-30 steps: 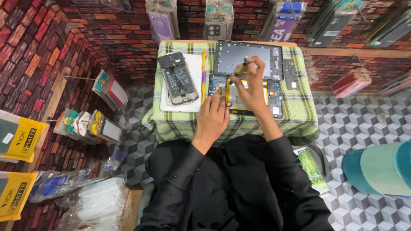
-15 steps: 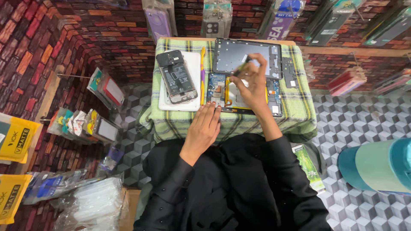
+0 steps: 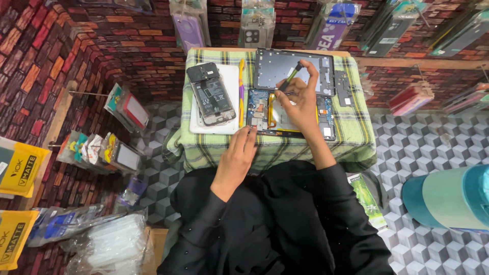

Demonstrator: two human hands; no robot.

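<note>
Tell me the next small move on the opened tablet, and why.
Probably bring the left hand forward to press on the near edge of the opened tablet. The right hand holds a screwdriver tip-down over the tablet's inside, while the left hand only rests at the table edge, so the tablet lies unbraced.

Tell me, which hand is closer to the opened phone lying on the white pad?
The left. The left hand rests at the table's near edge just below the opened phone; the right hand, holding a screwdriver, is farther off over the opened tablet.
</note>
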